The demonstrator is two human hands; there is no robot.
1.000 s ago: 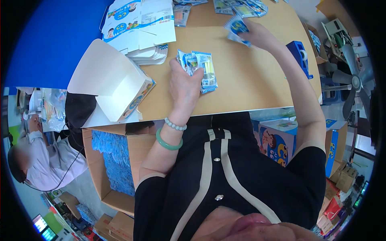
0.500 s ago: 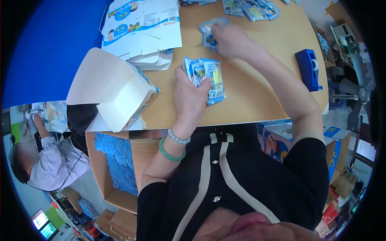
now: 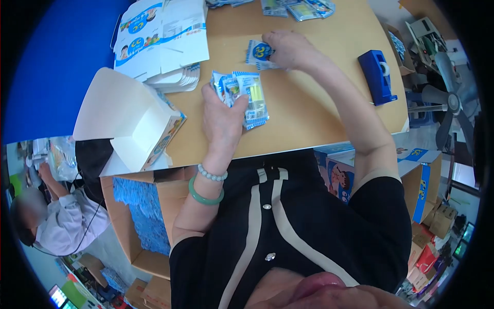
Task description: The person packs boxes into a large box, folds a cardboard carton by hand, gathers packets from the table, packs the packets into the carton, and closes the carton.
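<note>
Several blue-and-white packets (image 3: 253, 100) are held in the left hand (image 3: 221, 116), to the right of the open carton (image 3: 138, 140); the thumb is laid across the top and the fingers are tucked at the side and mostly hidden, probably so the overlapping packets are gripped as one bundle. A single packet (image 3: 259, 50) is held by its right end in the right hand (image 3: 292, 50), farther right of and beyond the carton, with its printed end left uncovered on the side toward the bundle; whether it is lifted off the table (image 3: 309, 110) cannot be told. The carton is stood with its flap raised, apparently so the inside can be reached. Flattened boxes (image 3: 159, 38) are stacked just beyond the carton, and loose packets (image 3: 298, 9) are spread well beyond it, likely within the right hand's reach.
</note>
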